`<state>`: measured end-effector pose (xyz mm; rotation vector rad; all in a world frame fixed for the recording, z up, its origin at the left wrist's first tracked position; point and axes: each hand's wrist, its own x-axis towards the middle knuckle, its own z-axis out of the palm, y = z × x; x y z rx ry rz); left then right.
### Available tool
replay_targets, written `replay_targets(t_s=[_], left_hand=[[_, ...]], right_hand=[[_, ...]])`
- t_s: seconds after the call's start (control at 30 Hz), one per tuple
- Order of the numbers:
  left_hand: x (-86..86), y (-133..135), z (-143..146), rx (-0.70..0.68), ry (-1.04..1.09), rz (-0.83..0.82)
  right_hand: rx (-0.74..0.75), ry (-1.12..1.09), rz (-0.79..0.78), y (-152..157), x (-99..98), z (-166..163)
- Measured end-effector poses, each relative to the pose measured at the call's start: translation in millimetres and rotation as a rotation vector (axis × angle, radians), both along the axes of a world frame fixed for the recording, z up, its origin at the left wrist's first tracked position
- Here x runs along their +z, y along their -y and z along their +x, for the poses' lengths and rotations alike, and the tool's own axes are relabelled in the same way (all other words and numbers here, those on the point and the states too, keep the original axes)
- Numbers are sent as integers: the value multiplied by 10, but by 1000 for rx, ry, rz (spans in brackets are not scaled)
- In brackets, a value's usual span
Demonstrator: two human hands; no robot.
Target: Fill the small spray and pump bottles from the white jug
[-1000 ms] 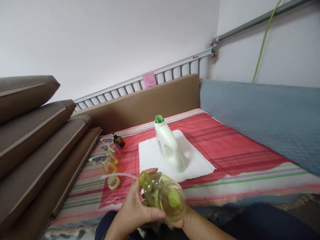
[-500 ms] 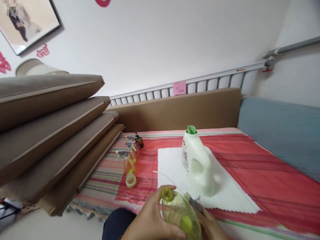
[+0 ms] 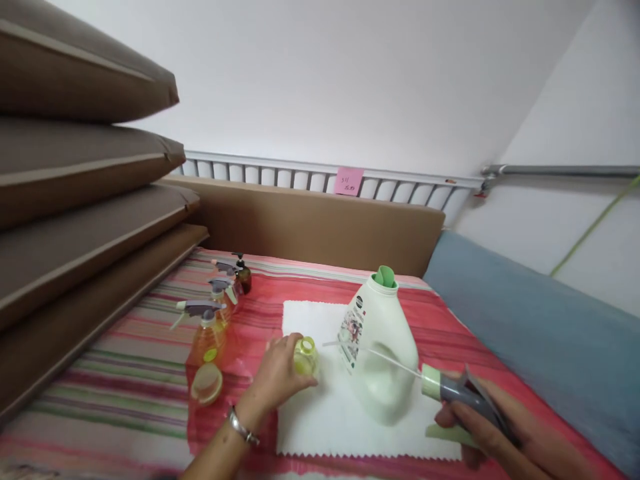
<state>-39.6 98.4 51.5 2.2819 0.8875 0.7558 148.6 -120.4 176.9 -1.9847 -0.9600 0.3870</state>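
My left hand point(image 3: 280, 370) is closed round a small clear yellow-green bottle point(image 3: 306, 360) with an open neck, upright over the white cloth. In my right hand point(image 3: 500, 427) is a grey spray head point(image 3: 463, 393) with a pale green collar; its thin white dip tube point(image 3: 390, 359) points left, out of the bottle. A large pale green jug point(image 3: 387, 353) with a handle and a label stands on the cloth between my hands. Something green point(image 3: 385, 275) sits in the jug's mouth.
On the left stand several spray bottles point(image 3: 207, 333), a dark pump bottle point(image 3: 243, 277) and a round cap point(image 3: 207, 383). The white cloth point(image 3: 320, 427) lies on a red striped cover. Brown cushions point(image 3: 90, 153) are stacked at left; a blue padded panel point(image 3: 520, 307) is at right.
Both hands have moved apart. The bottle has gone forward and left onto or over the cloth, and the spray head has swung out to the right. The view has turned and shifted.
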Motion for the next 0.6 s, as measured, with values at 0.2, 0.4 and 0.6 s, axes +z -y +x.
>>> replay_targets(t_s=[0.2,0.4,0.6], left_hand=[[-361,-152,181,-79,29,-63],[-478,-156,164,-124,78,-182],[-593,-248,99,-325,164,-311]], right_hand=[[102,91,-183,-468,214,-67],[197,162,-336,-761,192,-96],[371,312,-570,-1154,167,-213]])
